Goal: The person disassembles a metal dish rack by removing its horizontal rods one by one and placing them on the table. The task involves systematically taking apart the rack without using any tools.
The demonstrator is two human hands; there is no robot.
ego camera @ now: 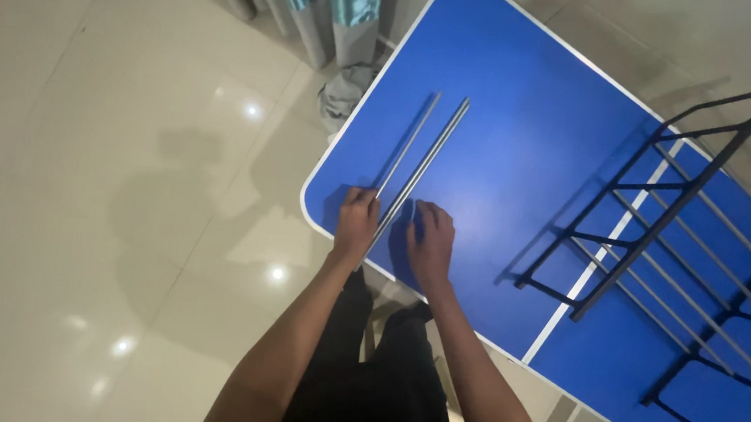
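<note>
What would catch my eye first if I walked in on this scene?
Most likely the bright blue rectangular table with a white edge, filling the right of the view over pale glossy floor tiles. At its near corner, the left hand and right hand rest on the ends of two thin silver metal rods lying side by side. Further right, a black metal rack with silver bars stands on the table.

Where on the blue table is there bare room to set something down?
Free: the blue table between the two metal rods and the black rack, up to the far edge. Crowded: the near corner, where the left hand and right hand meet the rods.
</note>
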